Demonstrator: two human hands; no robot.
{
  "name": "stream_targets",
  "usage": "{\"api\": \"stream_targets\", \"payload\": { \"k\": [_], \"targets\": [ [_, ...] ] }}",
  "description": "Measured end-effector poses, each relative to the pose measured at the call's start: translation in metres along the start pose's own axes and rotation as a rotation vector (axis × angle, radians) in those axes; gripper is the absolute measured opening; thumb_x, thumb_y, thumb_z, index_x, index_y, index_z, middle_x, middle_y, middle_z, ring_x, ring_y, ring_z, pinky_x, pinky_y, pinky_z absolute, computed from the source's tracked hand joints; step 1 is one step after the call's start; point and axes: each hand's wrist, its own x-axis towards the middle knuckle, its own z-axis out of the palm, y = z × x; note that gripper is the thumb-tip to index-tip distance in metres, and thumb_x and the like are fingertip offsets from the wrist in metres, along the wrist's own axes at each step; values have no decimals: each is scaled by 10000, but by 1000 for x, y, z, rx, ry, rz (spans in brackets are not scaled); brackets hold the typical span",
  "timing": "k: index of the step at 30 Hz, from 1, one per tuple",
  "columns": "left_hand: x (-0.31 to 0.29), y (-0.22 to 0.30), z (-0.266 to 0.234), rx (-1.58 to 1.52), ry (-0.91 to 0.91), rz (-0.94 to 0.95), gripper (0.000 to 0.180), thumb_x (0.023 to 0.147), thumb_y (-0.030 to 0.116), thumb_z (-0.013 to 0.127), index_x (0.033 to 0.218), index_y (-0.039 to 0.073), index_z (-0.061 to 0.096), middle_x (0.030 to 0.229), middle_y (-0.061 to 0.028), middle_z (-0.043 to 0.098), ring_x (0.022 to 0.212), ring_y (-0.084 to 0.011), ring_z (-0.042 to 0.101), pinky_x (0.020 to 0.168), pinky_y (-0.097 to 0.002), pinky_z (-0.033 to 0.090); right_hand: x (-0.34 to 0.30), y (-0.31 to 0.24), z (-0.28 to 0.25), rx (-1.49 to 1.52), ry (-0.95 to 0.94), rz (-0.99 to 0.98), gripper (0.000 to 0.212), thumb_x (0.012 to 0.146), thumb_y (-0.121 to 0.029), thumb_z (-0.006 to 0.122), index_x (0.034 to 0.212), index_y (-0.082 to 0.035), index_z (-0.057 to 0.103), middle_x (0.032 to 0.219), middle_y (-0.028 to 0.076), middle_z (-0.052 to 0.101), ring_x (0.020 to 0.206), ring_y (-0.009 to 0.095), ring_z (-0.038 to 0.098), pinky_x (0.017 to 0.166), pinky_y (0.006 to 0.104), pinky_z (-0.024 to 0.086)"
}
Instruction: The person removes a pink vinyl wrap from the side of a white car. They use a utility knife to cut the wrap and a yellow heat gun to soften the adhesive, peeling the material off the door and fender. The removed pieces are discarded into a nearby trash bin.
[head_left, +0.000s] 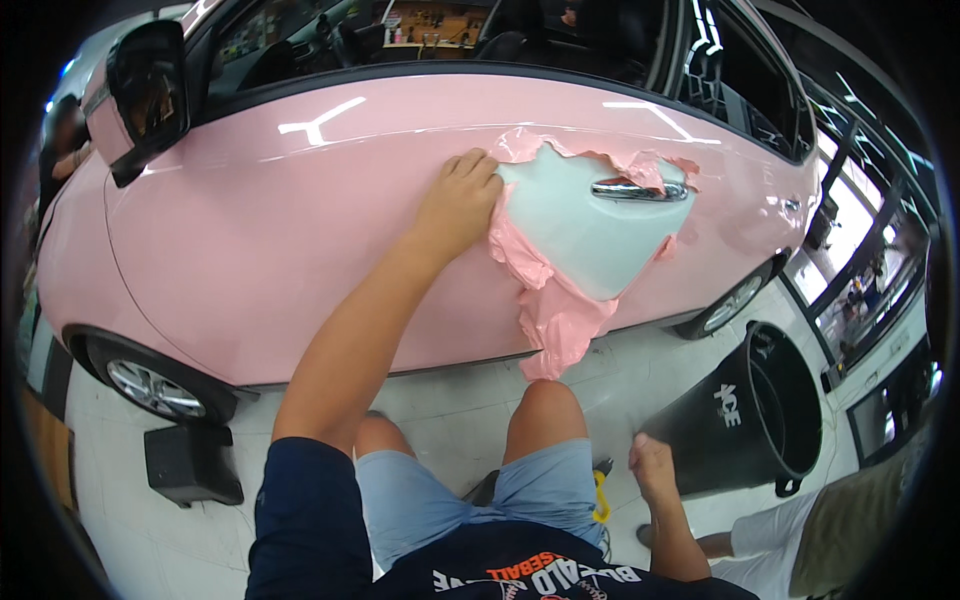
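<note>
The pink car (pixel 270 230) filled the view, its far side hidden. A black bin (pixel 690 420) stood near, perhaps for waste. Pink film (pixel 565 315) hung loose by its weight around the door's pale patch (pixel 580 235). The left hand (pixel 460 205) curled over the film's edge, apparently pinching it for purchase, thumb hidden. The right hand (pixel 653 465) was curled; whether empty, I couldn't tell. Film partly covered the chrome handle (pixel 613 189).

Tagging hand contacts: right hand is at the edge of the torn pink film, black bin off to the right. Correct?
Wrong hand: the head view shows the left hand at the torn pink film's edge. Black bin off to the right stands.
</note>
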Motion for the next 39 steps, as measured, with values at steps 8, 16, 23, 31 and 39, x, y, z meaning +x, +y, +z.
{"api": "stream_targets", "payload": {
  "k": [8,16,23,31,39],
  "targets": [
    [-5,9,-10,-104,-73,39,28,756,16,573,781,15,561,869,-140,536,926,-320,539,950,-407,432,-143,133,-22,-581,-116,423,283,949,-224,483,1057,1,616,750,151,643,676,244,639,656,366,503],
    [-25,14,-14,-11,-71,-8,23,753,31,580,773,20,573,842,-127,532,885,-299,538,891,-412,447,-209,126,-8,-701,-437,437,440,863,-190,524,1264,-9,513,1045,280,644,1025,434,615,881,480,489],
    [-23,3,-18,16,59,-91,217,786,30,575,998,11,620,1137,-139,593,1128,-342,527,984,-408,422,-151,135,10,-758,-644,393,371,807,-103,578,1167,-13,562,1073,263,642,1032,423,613,870,468,498],
    [-20,-12,-16,68,-74,68,199,821,10,517,995,-28,606,1114,-157,599,1179,-334,513,1068,-459,376,-96,204,19,-382,-492,612,410,812,-173,578,1171,25,574,1086,268,645,1010,394,636,860,421,508],
    [-24,19,-33,135,-277,-38,129,751,16,535,864,-4,594,867,-147,560,874,-297,536,892,-401,446,-57,131,-10,-813,-945,255,403,813,-222,598,1113,47,598,1065,274,647,1039,392,621,879,427,497]
  ]
}}
